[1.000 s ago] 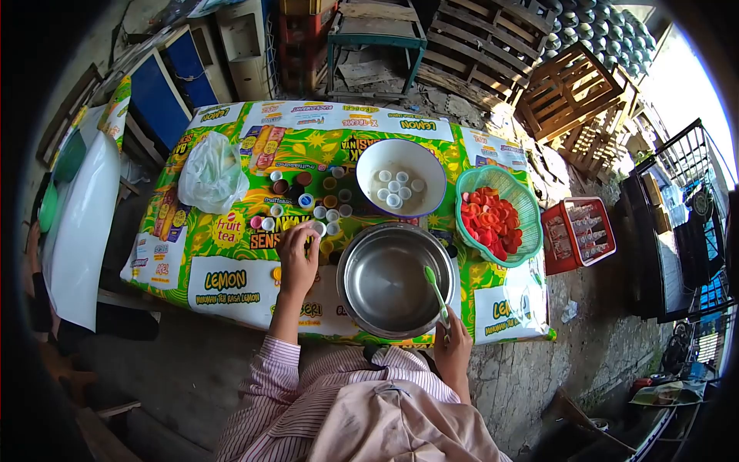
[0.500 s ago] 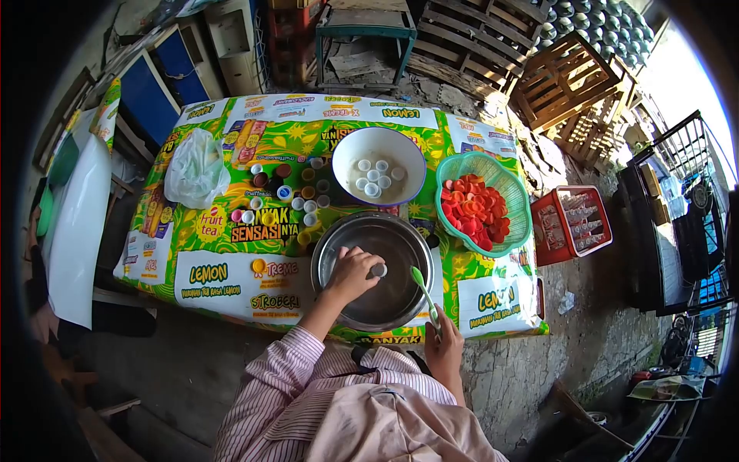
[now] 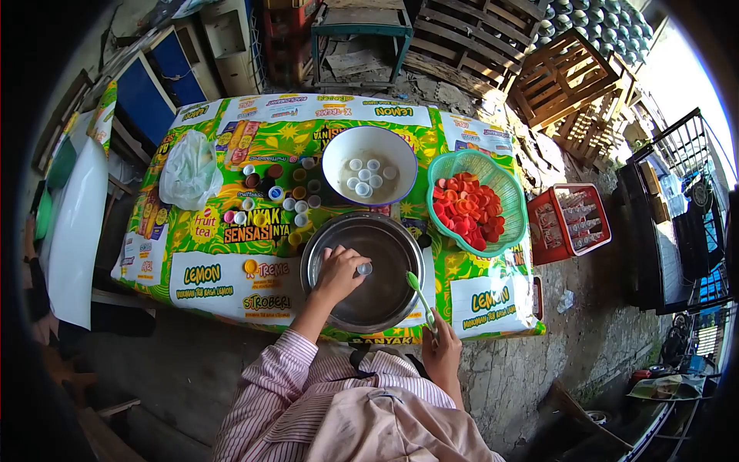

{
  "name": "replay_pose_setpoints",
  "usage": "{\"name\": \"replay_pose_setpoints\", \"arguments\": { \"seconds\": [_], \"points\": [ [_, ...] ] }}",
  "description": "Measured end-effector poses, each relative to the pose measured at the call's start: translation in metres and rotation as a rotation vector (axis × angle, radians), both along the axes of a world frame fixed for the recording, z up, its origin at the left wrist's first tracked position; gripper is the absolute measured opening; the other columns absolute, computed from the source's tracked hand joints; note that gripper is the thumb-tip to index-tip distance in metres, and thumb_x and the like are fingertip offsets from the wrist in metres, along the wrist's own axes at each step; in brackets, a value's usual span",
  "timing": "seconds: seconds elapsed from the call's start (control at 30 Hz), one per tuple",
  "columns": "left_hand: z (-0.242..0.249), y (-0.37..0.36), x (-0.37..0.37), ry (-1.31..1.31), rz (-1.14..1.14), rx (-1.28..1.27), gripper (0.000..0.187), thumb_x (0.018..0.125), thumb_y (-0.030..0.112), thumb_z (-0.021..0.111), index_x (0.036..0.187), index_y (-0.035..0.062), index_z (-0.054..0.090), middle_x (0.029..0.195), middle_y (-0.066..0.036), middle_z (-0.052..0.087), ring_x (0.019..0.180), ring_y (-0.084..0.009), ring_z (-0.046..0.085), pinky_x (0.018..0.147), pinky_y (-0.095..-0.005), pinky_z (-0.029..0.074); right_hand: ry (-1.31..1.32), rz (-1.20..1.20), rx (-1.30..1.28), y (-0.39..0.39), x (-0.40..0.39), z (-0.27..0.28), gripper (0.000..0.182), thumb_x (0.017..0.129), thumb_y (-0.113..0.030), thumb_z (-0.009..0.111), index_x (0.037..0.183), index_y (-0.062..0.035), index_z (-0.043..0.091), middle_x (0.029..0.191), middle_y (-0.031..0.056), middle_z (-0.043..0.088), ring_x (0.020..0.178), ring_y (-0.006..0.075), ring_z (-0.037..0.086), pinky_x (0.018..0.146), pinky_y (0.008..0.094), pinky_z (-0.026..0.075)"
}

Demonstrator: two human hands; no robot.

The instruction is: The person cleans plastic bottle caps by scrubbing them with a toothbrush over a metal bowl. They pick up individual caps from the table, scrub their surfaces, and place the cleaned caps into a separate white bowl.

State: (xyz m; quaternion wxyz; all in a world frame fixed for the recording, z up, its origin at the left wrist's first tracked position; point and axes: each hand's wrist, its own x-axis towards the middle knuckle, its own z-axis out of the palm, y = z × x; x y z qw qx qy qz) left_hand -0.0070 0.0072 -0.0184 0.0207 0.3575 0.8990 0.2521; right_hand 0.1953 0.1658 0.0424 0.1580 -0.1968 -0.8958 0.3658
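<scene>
My left hand (image 3: pixel 340 272) is over the left part of a metal basin (image 3: pixel 385 308), its fingers closed on a small pale cap (image 3: pixel 364 269). At the basin's right edge, my right hand (image 3: pixel 441 343) grips a green toothbrush (image 3: pixel 420 292), whose head points up and left over the rim. Behind the basin stands a white bowl (image 3: pixel 332 179) with several white caps in liquid. A green basket (image 3: pixel 516 202) of red caps is to the right. Many loose caps (image 3: pixel 276 192) of mixed colours lie left of the bowl.
A clear plastic bag (image 3: pixel 191 171) lies on the patterned tablecloth (image 3: pixel 202 266) at the left. Beyond the table's right edge sits a red crate (image 3: pixel 543 227) with packets. Wooden pallets (image 3: pixel 566 81) and a teal-framed stool (image 3: pixel 360 29) stand farther back.
The view has shifted slightly, moving the table and its objects a little left. My left hand still holds the cap, now turned a bit; the brush stays in my right hand.
</scene>
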Motion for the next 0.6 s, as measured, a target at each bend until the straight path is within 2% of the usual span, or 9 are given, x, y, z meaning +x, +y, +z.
{"name": "replay_pose_setpoints", "arguments": {
  "seconds": [0.17,0.2,0.23,0.3,0.33,0.37,0.47,0.53,0.6],
  "points": [
    [-0.009,-0.003,0.0,-0.095,0.027,0.036,0.035,0.066,0.019,0.073,0.1,0.015,0.068,0.095,-0.001,0.055,0.095,-0.0168,0.054,0.082,-0.0345,0.033,-0.017,0.019,-0.009,0.001,-0.001,0.0,0.039,0.081,-0.005,0.059,0.12,-0.0073,0.054,0.08,0.0157,0.06,0.057,0.0264,0.058,0.053,0.0342,0.046],
    [-0.007,-0.004,0.001,-0.104,0.019,0.069,0.035,0.064,0.015,0.073,0.099,0.0115,0.068,0.096,-0.004,0.054,0.093,-0.0211,0.055,0.08,-0.0369,0.039,-0.005,0.021,-0.007,0.001,0.0,-0.001,0.039,0.081,-0.005,0.059,0.12,-0.0073,0.054,0.08,0.0157,0.06,0.057,0.0264,0.058,0.053,0.0342,0.046],
    [-0.006,-0.004,0.0,-0.087,0.02,0.071,0.035,0.064,0.015,0.073,0.099,0.0115,0.068,0.096,-0.004,0.054,0.093,-0.0211,0.055,0.08,-0.0369,0.039,0.011,0.025,0.006,0.0,0.0,-0.003,0.039,0.081,-0.005,0.059,0.12,-0.0076,0.054,0.08,0.0157,0.06,0.058,0.0272,0.058,0.054,0.0352,0.046],
    [-0.004,-0.004,-0.002,-0.323,0.012,0.22,0.033,0.062,0.008,0.072,0.095,0.0074,0.067,0.094,-0.008,0.052,0.088,-0.0246,0.056,0.077,-0.037,0.045,0.045,0.032,0.022,0.0,-0.004,-0.005,0.039,0.081,-0.005,0.059,0.12,-0.0079,0.054,0.081,0.0157,0.06,0.059,0.0279,0.059,0.054,0.0361,0.046],
    [-0.004,-0.003,-0.004,-0.335,-0.014,0.241,0.035,0.061,0.003,0.071,0.096,0.0039,0.064,0.091,-0.01,0.05,0.084,-0.0265,0.056,0.075,-0.0356,0.048,0.037,0.041,-0.005,-0.001,-0.005,-0.005,0.039,0.081,-0.005,0.06,0.12,-0.008,0.054,0.081,0.0156,0.06,0.06,0.0284,0.059,0.055,0.0368,0.046],
    [-0.004,-0.003,-0.005,-0.331,-0.013,0.239,0.035,0.061,0.003,0.071,0.096,0.0039,0.064,0.091,-0.01,0.05,0.084,-0.0265,0.056,0.075,-0.0356,0.048,0.024,0.049,-0.034,-0.002,-0.005,-0.005,0.04,0.081,-0.005,0.06,0.12,-0.0082,0.054,0.082,0.0155,0.06,0.061,0.0288,0.059,0.055,0.0374,0.047],
    [-0.004,-0.003,-0.003,-0.328,-0.035,0.289,0.042,0.061,0.002,0.071,0.101,0.0045,0.061,0.089,-0.01,0.05,0.083,-0.0252,0.056,0.075,-0.0351,0.048,0.004,0.068,-0.04,-0.003,-0.007,-0.004,0.041,0.081,-0.005,0.059,0.122,-0.0088,0.053,0.083,0.0153,0.06,0.064,0.0294,0.06,0.057,0.0377,0.047],
    [-0.006,-0.002,-0.004,-0.303,-0.017,0.281,0.056,0.061,0.001,0.071,0.114,0.0057,0.055,0.088,-0.01,0.05,0.082,-0.0248,0.056,0.076,-0.0354,0.048,-0.02,0.076,-0.045,-0.003,-0.01,-0.003,0.042,0.081,-0.005,0.059,0.122,-0.0089,0.052,0.083,0.0153,0.06,0.065,0.0296,0.06,0.057,0.0379,0.047],
    [-0.005,-0.002,-0.001,-0.316,-0.003,0.303,0.06,0.063,0.0,0.071,0.119,0.0053,0.051,0.09,-0.01,0.05,0.083,-0.0259,0.056,0.075,-0.0356,0.048,-0.033,0.086,-0.018,-0.003,-0.011,-0.003,0.044,0.082,-0.007,0.059,0.125,-0.0099,0.05,0.084,0.0151,0.06,0.066,0.0294,0.06,0.058,0.0385,0.047]
  ]
}}
